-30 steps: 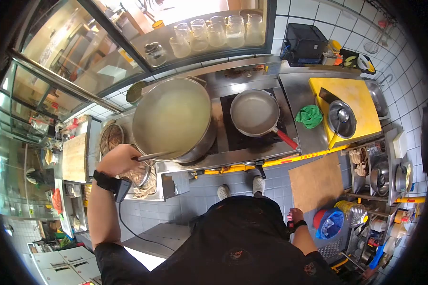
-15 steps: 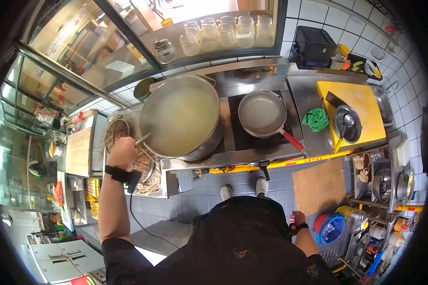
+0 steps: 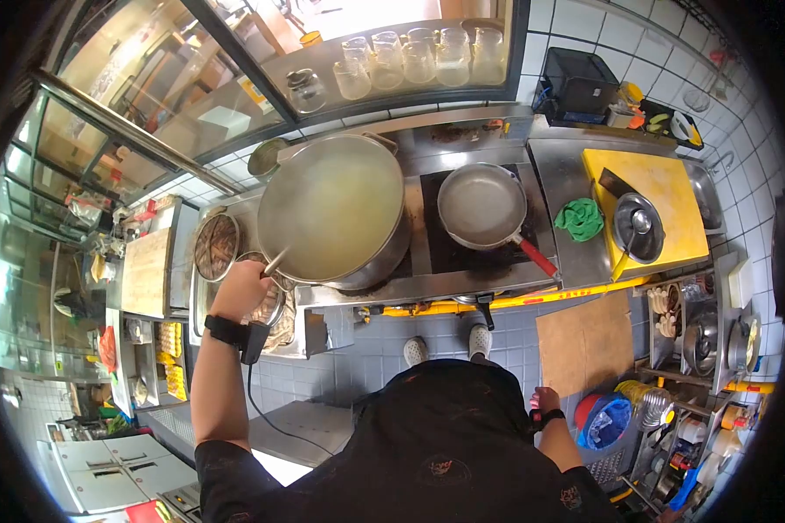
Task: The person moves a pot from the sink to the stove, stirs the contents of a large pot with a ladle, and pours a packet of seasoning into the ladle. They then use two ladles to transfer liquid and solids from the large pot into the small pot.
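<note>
The left hand (image 3: 241, 289) grips a metal handle (image 3: 276, 260) (far end hidden) slanting over the stockpot (image 3: 382, 263), just beyond the grip; whether the right hand (image 3: 546, 400), well apart, is closed, I cannot tell.

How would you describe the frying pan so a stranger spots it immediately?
Find the huge, deep metal pot. Just right of it in the picture sits a shallow, round grey frying pan. Its red handle, slanting down rightward, sets it apart from the pot.
</note>
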{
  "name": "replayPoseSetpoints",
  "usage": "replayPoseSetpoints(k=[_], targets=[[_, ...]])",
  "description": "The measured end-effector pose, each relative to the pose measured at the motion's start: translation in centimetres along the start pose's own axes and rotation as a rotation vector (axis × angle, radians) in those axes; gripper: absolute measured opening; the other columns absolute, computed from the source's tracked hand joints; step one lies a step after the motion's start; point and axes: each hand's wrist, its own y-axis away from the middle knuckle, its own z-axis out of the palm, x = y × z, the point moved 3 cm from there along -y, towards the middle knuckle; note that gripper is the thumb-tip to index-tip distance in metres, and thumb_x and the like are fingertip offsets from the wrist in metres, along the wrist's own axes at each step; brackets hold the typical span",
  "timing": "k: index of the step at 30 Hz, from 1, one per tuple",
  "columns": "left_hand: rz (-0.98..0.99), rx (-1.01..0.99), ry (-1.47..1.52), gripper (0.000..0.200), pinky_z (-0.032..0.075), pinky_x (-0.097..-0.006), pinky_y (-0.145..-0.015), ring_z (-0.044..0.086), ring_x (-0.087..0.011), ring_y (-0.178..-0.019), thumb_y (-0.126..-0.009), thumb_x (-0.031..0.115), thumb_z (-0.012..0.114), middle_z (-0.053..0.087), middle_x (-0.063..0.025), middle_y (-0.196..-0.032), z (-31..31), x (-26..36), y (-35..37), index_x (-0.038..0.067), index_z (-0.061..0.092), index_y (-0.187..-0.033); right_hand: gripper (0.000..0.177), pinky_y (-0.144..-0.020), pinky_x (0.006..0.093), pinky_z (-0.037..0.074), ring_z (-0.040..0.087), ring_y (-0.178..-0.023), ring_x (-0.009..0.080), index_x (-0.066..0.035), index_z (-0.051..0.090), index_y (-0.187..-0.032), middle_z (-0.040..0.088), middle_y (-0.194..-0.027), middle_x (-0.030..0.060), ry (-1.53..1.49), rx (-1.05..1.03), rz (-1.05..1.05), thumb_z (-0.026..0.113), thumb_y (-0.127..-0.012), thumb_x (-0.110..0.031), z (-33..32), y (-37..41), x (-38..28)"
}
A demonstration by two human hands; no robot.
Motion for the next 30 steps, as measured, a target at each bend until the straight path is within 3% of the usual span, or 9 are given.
replayPoseSetpoints(k=[3,6,9,11,12,14,18,21,30], targets=[[0.021,-0.063,0.049,0.023,0.053,-0.0471,-0.08,0.067,-0.0427,-0.089,-0.081,0.018,0.069,0.069,-0.0246,-0.087,-0.5,0.6,0.7,-0.003,0.073,-0.091,0.013,-0.047,0.0323,0.047,0.058,-0.056,0.0183,-0.008,0.056,-0.08,0.052,-0.069,0.0043,-0.142,0.034,0.139,0.055,-0.091,-0.014,0.9,2.4,-1.9],[0.003,-0.125,0.102,0.025,0.053,-0.0452,-0.079,0.067,-0.0409,-0.085,-0.082,0.019,0.069,0.07,-0.0232,-0.087,-0.9,1.7,1.0,-0.002,0.074,-0.094,0.012,-0.047,0.0327,0.047,0.059,-0.057,0.0188,-0.007,0.057,-0.082,0.053,-0.07,0.0046,-0.321,-0.117,0.153,0.056,-0.091,-0.014,-0.9,-3.8,4.4],[-0.051,-0.229,0.201,0.026,0.054,-0.04,-0.069,0.069,-0.0312,-0.073,-0.084,0.019,0.069,0.071,-0.0187,-0.08,-0.5,2.4,1.1,-0.003,0.073,-0.098,0.011,-0.047,0.033,0.048,0.06,-0.059,0.0195,-0.006,0.058,-0.084,0.054,-0.072,0.0051,-0.194,-0.022,0.094,0.056,-0.09,-0.015,-0.1,1.0,-0.5],[-0.171,-0.339,0.48,0.024,0.05,-0.0322,-0.055,0.063,-0.0176,-0.059,-0.089,0.017,0.069,0.068,-0.0104,-0.071,0.4,2.6,1.0,-0.005,0.073,-0.096,0.013,-0.047,0.0309,0.048,0.057,-0.056,0.0162,-0.008,0.06,-0.085,0.056,-0.071,0.0033,-0.227,-0.09,0.076,0.056,-0.094,-0.016,-0.3,1.3,-1.7],[-0.168,-0.338,0.482,0.024,0.05,-0.0322,-0.055,0.063,-0.0176,-0.059,-0.089,0.017,0.069,0.068,-0.0104,-0.071,1.0,2.4,0.8,-0.005,0.073,-0.096,0.016,-0.046,0.0288,0.047,0.054,-0.054,0.0128,-0.01,0.062,-0.086,0.057,-0.07,0.0016,-0.259,-0.159,0.06,0.055,-0.098,-0.018,-0.3,1.4,-2.2],[-0.268,-0.451,0.84,0.02,0.041,-0.0251,-0.044,0.055,-0.009,-0.053,-0.093,0.015,0.067,0.063,-0.0039,-0.068,2.5,2.1,0.8,-0.004,0.071,-0.098,0.013,-0.047,0.0312,0.048,0.058,-0.057,0.0162,-0.007,0.061,-0.089,0.057,-0.074,0.0041,-0.208,-0.067,0.062,0.056,-0.094,-0.017,-0.5,1.6,-2.7],[-0.413,-0.453,1.091,0.017,0.031,-0.0219,-0.04,0.049,-0.0067,-0.049,-0.098,0.015,0.064,0.062,-0.0025,-0.072,3.3,3.3,2.0,0.0,0.069,-0.104,0.015,-0.049,0.0336,0.051,0.061,-0.061,0.02,-0.003,0.061,-0.098,0.058,-0.079,0.0073,-0.208,0.055,0.085,0.058,-0.092,-0.016,-0.7,2.1,-3.9],[-0.401,-0.438,1.205,0.018,0.031,-0.0202,-0.039,0.047,-0.0049,-0.048,-0.1,0.019,0.063,0.062,0.0001,-0.072,4.6,2.8,2.8,0.002,0.069,-0.103,0.017,-0.05,0.0335,0.052,0.061,-0.062,0.0208,-0.003,0.062,-0.103,0.059,-0.08,0.0079,-0.258,-0.007,0.111,0.058,-0.093,-0.016,-2.2,-1.7,-0.1],[-0.449,-0.301,1.48,0.025,0.029,-0.0205,-0.039,0.046,-0.0053,-0.049,-0.101,0.016,0.059,0.062,-0.0024,-0.076,6.8,2.2,6.7,-0.001,0.062,-0.119,0.015,-0.053,0.0339,0.052,0.06,-0.061,0.0164,-0.009,0.063,-0.095,0.06,-0.075,0.0023,-0.158,0.043,0.114,0.067,-0.091,-0.023,-0.6,1.7,-2.2]])
